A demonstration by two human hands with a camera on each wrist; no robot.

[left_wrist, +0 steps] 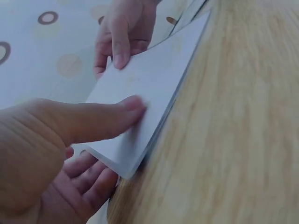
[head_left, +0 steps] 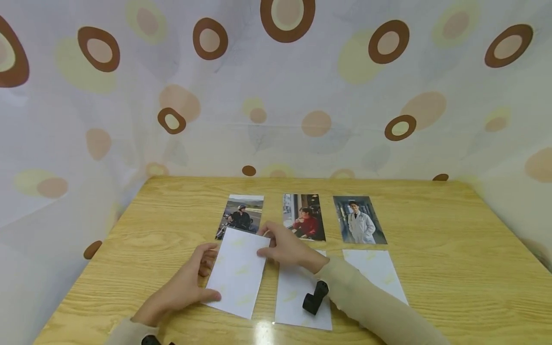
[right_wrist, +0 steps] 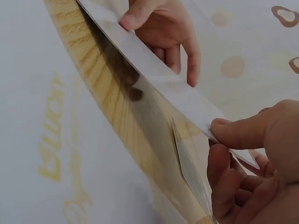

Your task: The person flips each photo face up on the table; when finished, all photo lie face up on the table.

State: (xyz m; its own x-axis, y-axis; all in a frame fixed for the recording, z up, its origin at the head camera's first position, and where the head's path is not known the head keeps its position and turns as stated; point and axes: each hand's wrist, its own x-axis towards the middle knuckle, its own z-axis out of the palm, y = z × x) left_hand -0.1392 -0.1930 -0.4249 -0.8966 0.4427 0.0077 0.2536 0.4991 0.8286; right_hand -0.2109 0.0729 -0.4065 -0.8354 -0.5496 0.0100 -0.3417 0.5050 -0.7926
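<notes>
A photo print (head_left: pixel 237 278), its white back up with faint yellow marks, is held between both hands, its right edge lifted off the table. My right hand (head_left: pixel 288 247) pinches its upper right edge; in the right wrist view the thumb (right_wrist: pixel 238 133) lies on the white back, fingers curled underneath. At the lower left corner my left hand (head_left: pixel 183 285) grips it, thumb on top and fingers beneath, as the left wrist view shows. The print's picture side faces down and is mostly hidden. Two more white-backed prints, a middle one (head_left: pixel 295 292) and a right one (head_left: pixel 373 268), lie alongside.
Behind them lie three face-up photos: a motorcyclist (head_left: pixel 241 215), a person in red with a cup (head_left: pixel 308 223) and a doctor in a white coat (head_left: pixel 361 224). The wooden table (head_left: pixel 453 268) ends at a patterned curtain (head_left: pixel 276 81). My right forearm covers part of the white-backed prints.
</notes>
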